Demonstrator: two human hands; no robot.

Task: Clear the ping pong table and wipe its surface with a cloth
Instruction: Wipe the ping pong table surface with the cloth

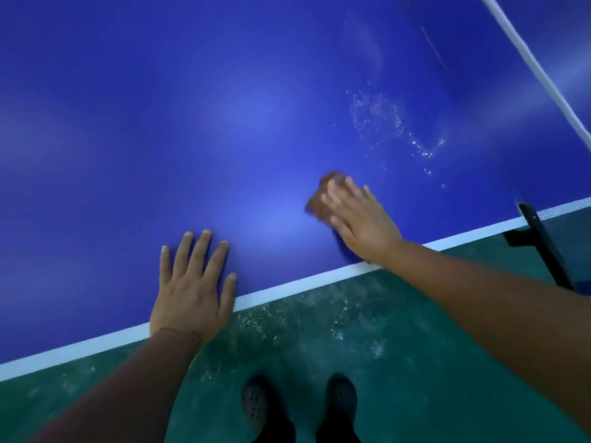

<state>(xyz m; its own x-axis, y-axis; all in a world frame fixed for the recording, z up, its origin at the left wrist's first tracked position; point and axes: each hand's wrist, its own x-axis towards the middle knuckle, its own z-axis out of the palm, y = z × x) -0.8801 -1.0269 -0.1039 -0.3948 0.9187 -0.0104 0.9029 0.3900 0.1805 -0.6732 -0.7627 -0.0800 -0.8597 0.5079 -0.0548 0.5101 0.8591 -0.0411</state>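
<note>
Blue ping pong table fills most of the frame, its white edge line running from lower left up to the right, where the black net post stands. Nothing sits on the part I can see. White droplets or dust speckle the upper right. My left hand rests flat, fingers spread, at the near edge in the lower middle. My right hand presses a brown cloth to the surface, right of centre, fingers straight over it. That cloth looks soft and light; I'd keep my palm flat on top so it doesn't bunch or slip.
</note>
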